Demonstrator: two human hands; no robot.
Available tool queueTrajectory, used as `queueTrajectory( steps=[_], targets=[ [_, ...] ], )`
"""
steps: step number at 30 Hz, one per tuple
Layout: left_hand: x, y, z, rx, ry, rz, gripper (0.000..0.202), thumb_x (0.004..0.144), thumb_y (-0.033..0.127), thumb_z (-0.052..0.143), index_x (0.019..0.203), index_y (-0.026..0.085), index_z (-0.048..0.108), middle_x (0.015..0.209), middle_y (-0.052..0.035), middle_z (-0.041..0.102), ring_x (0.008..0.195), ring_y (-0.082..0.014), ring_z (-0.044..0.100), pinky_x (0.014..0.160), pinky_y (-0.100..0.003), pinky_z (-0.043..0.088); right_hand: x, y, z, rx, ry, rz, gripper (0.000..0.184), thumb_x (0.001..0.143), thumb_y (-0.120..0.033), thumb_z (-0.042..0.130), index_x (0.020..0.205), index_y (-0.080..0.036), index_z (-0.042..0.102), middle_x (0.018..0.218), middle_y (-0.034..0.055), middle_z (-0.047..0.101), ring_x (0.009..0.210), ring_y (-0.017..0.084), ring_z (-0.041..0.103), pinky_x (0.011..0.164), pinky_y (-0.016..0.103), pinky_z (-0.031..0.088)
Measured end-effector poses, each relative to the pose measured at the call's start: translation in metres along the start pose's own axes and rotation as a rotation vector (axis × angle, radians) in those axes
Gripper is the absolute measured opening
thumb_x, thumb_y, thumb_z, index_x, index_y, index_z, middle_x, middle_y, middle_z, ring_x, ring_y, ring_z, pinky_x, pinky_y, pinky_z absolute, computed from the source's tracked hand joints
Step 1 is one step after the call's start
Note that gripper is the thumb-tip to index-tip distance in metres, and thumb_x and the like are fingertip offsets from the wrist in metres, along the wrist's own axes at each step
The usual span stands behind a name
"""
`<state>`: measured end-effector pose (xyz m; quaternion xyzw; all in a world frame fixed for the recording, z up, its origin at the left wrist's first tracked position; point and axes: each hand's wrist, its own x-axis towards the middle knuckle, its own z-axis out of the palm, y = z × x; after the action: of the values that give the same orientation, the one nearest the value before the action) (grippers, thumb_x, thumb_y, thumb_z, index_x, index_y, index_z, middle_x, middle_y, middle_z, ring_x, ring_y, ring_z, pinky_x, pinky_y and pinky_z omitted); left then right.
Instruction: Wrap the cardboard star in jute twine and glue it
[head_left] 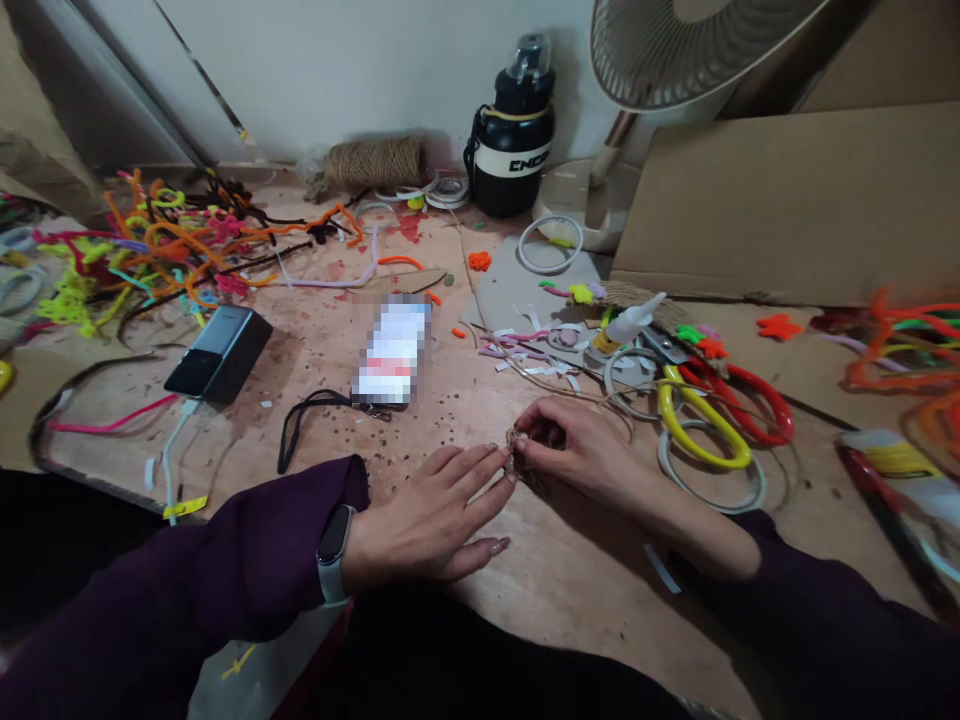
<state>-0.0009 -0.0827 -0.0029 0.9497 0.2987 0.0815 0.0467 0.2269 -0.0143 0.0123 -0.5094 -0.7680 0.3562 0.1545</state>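
My right hand (pixel 577 450) pinches a small bit of brown jute twine (pixel 511 438) between thumb and fingers, just above the table. My left hand (pixel 442 515) lies palm down with its fingers stretched out. Its fingertips meet the twine at my right fingertips; part of the twine is hidden by the fingers. A loose strand of twine (pixel 529 378) runs across the table beyond my right hand. Close by on the right lie a yellow ring (pixel 705 425), a red ring (pixel 776 420) and a glue bottle (pixel 626 325) among paper scraps.
A phone (pixel 391 350) and a power bank (pixel 219 355) lie to the left, before tangled pipe cleaners (pixel 187 240). Along the wall stand a twine spool (pixel 379 162), a black bottle (pixel 514 150) and a fan (pixel 690 50). Cardboard (pixel 795 210) leans at the back right.
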Motion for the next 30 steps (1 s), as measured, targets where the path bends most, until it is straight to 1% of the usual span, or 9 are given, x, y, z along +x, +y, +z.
queueTrajectory(
  steps=[2, 7, 12, 15, 22, 27, 30],
  targets=[
    [0.0, 0.0, 0.0, -0.012, -0.018, 0.0, 0.057, 0.101, 0.051, 0.042, 0.14, 0.01, 0.049, 0.149, -0.0202, 0.047, 0.136, -0.0312, 0.046, 0.107, -0.044, 0.04, 0.0, -0.001, -0.001, 0.018, 0.0, 0.007, 0.011, 0.083, -0.031, 0.063, 0.083, -0.021, 0.066, 0.074, 0.0007, 0.067, 0.066, 0.015, 0.058, 0.061, 0.028, 0.042],
    [0.001, 0.0, 0.0, -0.019, -0.016, -0.012, 0.055, 0.101, 0.051, 0.043, 0.138, 0.01, 0.05, 0.148, -0.0197, 0.048, 0.135, -0.0308, 0.047, 0.108, -0.044, 0.04, 0.0, -0.004, -0.006, 0.118, -0.083, 0.067, 0.016, 0.085, -0.034, 0.059, 0.085, -0.02, 0.067, 0.074, 0.0007, 0.068, 0.064, 0.015, 0.058, 0.058, 0.027, 0.044],
    [0.002, 0.001, 0.001, 0.004, 0.02, -0.011, 0.056, 0.099, 0.051, 0.046, 0.137, 0.011, 0.05, 0.146, -0.0189, 0.051, 0.133, -0.0304, 0.048, 0.106, -0.043, 0.041, 0.001, -0.001, -0.002, 0.025, -0.021, 0.045, 0.011, 0.083, -0.032, 0.062, 0.083, -0.021, 0.066, 0.073, -0.0001, 0.067, 0.065, 0.015, 0.059, 0.059, 0.028, 0.043],
    [0.003, 0.001, 0.002, 0.018, 0.024, -0.013, 0.055, 0.099, 0.051, 0.046, 0.137, 0.011, 0.05, 0.145, -0.0177, 0.052, 0.133, -0.0297, 0.049, 0.106, -0.042, 0.041, 0.001, 0.001, 0.001, 0.009, -0.003, 0.034, 0.011, 0.082, -0.031, 0.063, 0.082, -0.021, 0.066, 0.071, -0.0002, 0.066, 0.065, 0.015, 0.059, 0.059, 0.028, 0.042],
    [0.002, 0.001, 0.002, 0.022, 0.048, -0.01, 0.052, 0.099, 0.05, 0.045, 0.133, 0.011, 0.053, 0.143, -0.0177, 0.054, 0.132, -0.0289, 0.05, 0.106, -0.041, 0.042, 0.003, -0.001, -0.001, 0.01, -0.037, 0.048, 0.01, 0.082, -0.031, 0.063, 0.082, -0.022, 0.065, 0.072, 0.0001, 0.067, 0.066, 0.015, 0.058, 0.06, 0.028, 0.042],
    [0.002, 0.0, 0.0, 0.005, 0.018, -0.002, 0.054, 0.101, 0.051, 0.041, 0.135, 0.011, 0.051, 0.145, -0.0184, 0.052, 0.133, -0.0295, 0.049, 0.108, -0.042, 0.04, 0.004, -0.009, -0.004, 0.019, -0.053, 0.111, 0.009, 0.08, -0.029, 0.062, 0.079, -0.021, 0.065, 0.073, 0.0011, 0.067, 0.066, 0.016, 0.058, 0.06, 0.028, 0.041],
    [0.001, -0.001, -0.002, -0.023, 0.004, -0.001, 0.054, 0.101, 0.05, 0.042, 0.137, 0.01, 0.05, 0.148, -0.0195, 0.048, 0.135, -0.0315, 0.047, 0.109, -0.044, 0.04, 0.004, -0.01, -0.006, 0.071, -0.084, 0.138, 0.014, 0.081, -0.032, 0.06, 0.081, -0.02, 0.066, 0.073, 0.0014, 0.067, 0.065, 0.016, 0.057, 0.059, 0.028, 0.041]
  ],
)
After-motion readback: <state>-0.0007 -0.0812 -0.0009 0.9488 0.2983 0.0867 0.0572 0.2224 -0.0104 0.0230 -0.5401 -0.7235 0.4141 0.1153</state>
